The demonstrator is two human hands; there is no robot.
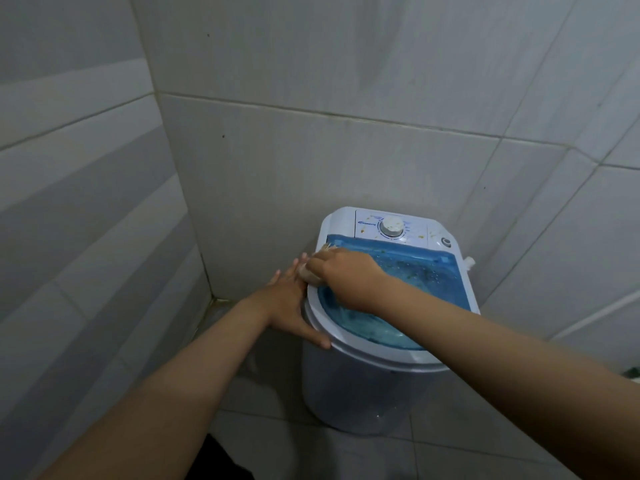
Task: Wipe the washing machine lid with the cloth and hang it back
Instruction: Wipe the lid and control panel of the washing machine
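Observation:
A small white washing machine (349,386) stands on the floor against the tiled wall. Its blue see-through lid (426,275) is down and speckled with yellowish spots. My right hand (343,275) presses a bunched pale cloth (310,273) onto the lid's far-left corner; most of the cloth is hidden under the fingers. My left hand (292,306) lies flat against the machine's left rim, fingers spread, thumb along the white edge, holding nothing.
A white control panel with a round dial (392,227) sits behind the lid, also spotted. A white hose end (470,263) juts from the machine's right side. Tiled walls meet in a corner at the left, close to the machine. Grey tiled floor lies below.

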